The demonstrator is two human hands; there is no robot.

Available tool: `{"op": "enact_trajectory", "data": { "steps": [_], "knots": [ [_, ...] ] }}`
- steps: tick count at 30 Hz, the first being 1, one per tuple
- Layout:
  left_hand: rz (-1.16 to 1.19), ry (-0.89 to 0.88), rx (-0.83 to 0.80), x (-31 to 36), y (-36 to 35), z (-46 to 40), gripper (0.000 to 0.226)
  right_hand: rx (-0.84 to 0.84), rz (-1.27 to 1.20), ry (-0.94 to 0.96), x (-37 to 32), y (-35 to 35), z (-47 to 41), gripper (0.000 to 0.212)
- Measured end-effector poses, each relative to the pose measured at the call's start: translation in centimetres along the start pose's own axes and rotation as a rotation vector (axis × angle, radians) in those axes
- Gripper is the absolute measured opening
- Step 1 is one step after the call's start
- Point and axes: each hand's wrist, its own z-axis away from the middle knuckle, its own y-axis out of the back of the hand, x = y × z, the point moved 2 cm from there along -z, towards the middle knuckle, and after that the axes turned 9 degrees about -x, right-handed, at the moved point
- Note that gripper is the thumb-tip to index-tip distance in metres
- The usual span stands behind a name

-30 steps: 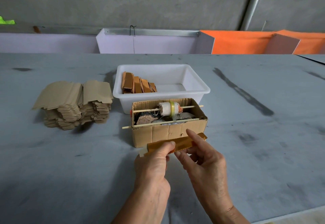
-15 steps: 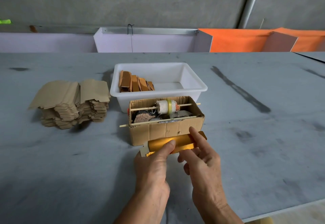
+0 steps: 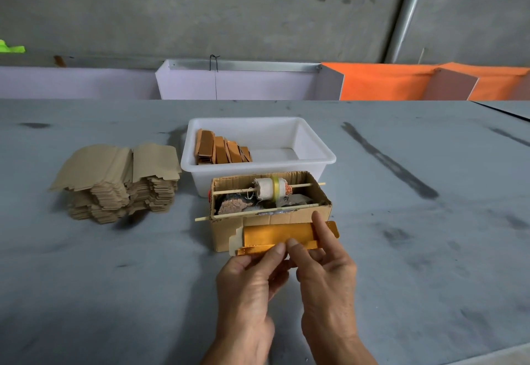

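A flat gold-foil carton blank point(image 3: 276, 234) is held just in front of an open cardboard box point(image 3: 269, 210). My left hand point(image 3: 249, 287) pinches its lower edge near the middle with thumb and fingers. My right hand point(image 3: 325, 273) grips the right half, forefinger laid up over the gold face and thumb at the lower edge. The cardboard box carries two wooden sticks across its top, one threaded through a white roll point(image 3: 269, 189). Behind it a white plastic tub point(image 3: 315, 146) holds several folded gold cartons point(image 3: 220, 149) leaning at its left end.
A stack of flat brown card blanks point(image 3: 120, 181) lies at the left on the grey table point(image 3: 415, 250). White and orange bins point(image 3: 243, 83) line the table's far edge under a concrete wall. The table's front edge shows at lower right.
The gold blank has been turned so more of its shiny face shows. My left thumb has slid right along the lower edge to meet my right thumb. Both hands stay in front of the box.
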Motion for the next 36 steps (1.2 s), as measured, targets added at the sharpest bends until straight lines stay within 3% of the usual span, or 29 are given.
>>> {"op": "enact_trajectory", "data": {
  "steps": [3, 6, 9, 12, 14, 21, 28, 36],
  "knots": [
    [-0.003, -0.033, 0.041, 0.3, 0.2, 0.0, 0.013, -0.054, 0.077, 0.045, -0.3, 0.1, 0.2, 0.064],
    [0.012, -0.053, 0.088, 0.7, 0.9, -0.1, 0.014, 0.056, 0.299, 0.159, -0.5, 0.7, 1.0, 0.079],
    [0.013, -0.069, 0.099, 1.0, 1.4, 0.0, 0.008, 0.197, 0.286, 0.022, 0.0, 1.5, 1.3, 0.08],
    [-0.018, -0.063, 0.057, 1.1, 1.6, 0.4, 0.012, 0.068, 0.072, -0.215, 0.5, 1.0, 0.8, 0.033],
    [-0.029, -0.051, 0.034, 1.3, 1.7, 0.6, 0.012, 0.05, 0.045, -0.294, 0.5, 0.5, 0.7, 0.015],
    [-0.039, -0.073, 0.047, 3.2, 2.4, 0.7, 0.011, 0.011, 0.068, -0.359, -0.8, -1.1, 1.2, 0.017],
    [-0.273, -0.171, -0.008, 6.9, 3.6, 1.0, 0.009, -0.141, 0.312, -0.178, -3.8, -1.7, 1.0, 0.009],
    [-0.117, -0.185, 0.071, 11.6, 1.9, -2.6, 0.009, -0.36, 0.586, -0.205, -6.7, -6.0, -4.1, 0.013]
  ]
}}
